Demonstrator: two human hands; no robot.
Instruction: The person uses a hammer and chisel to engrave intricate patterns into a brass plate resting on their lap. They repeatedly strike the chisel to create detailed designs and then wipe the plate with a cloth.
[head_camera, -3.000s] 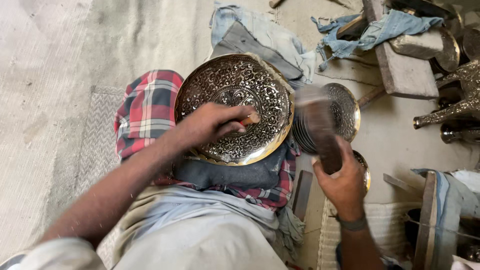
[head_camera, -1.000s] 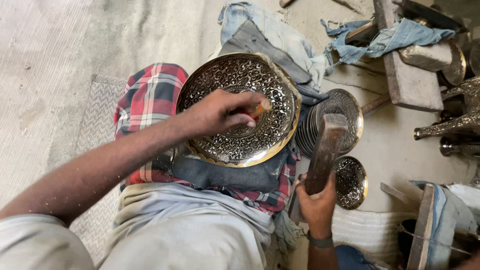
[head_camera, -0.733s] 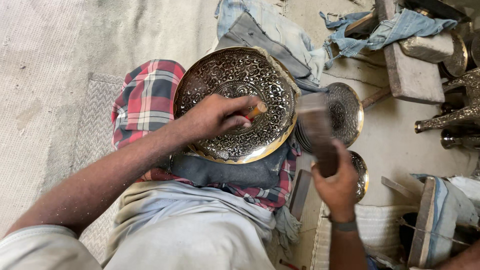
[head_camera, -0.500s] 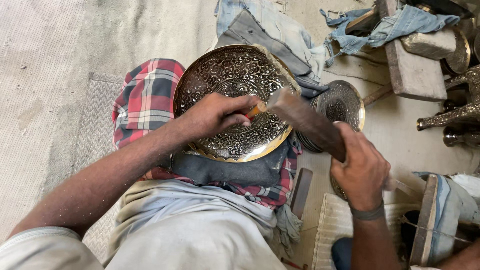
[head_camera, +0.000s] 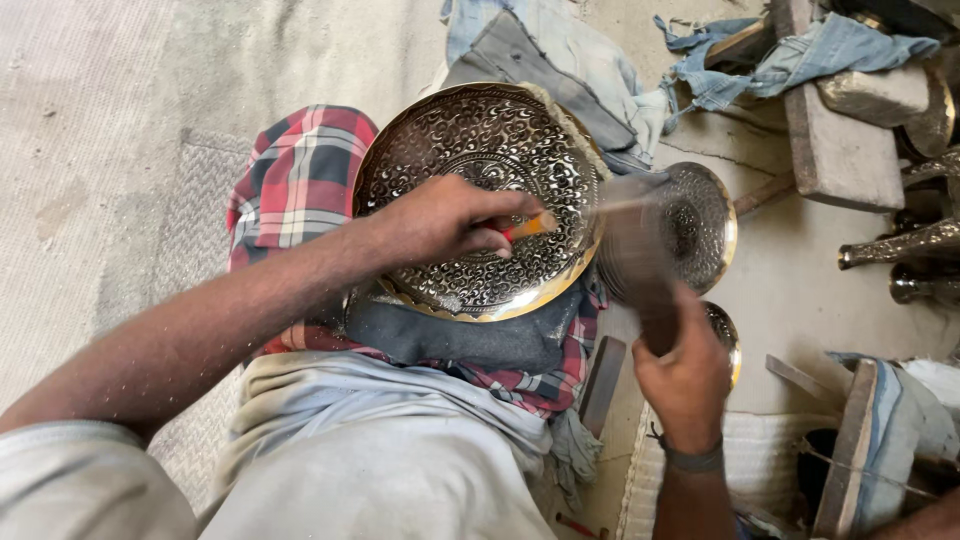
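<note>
I see the brass plate (head_camera: 480, 195) propped on my lap, on a dark pad over a red checked cloth (head_camera: 295, 185), tilted toward the camera. My left hand (head_camera: 440, 220) rests on the plate's face, its grip clamped on a small chisel (head_camera: 528, 226) with an orange tip showing, the point set near the middle right of the pattern. My right hand (head_camera: 685, 375) has its grip shut around the handle of a mallet (head_camera: 630, 255), whose head is blurred just right of the plate's rim, so I cannot tell whether it touches the chisel at this moment. As for progress, I judge the chasing well advanced: scrollwork covers almost all the visible face, from the rim band to the central medallion, with no plain patch that I can make out. The part under my left hand is hidden, so what is left there I cannot say; the chisel's place suggests detail is being worked in the ring around the centre. 2 smaller worked dishes (head_camera: 700, 225) lie on the floor to the right.
</note>
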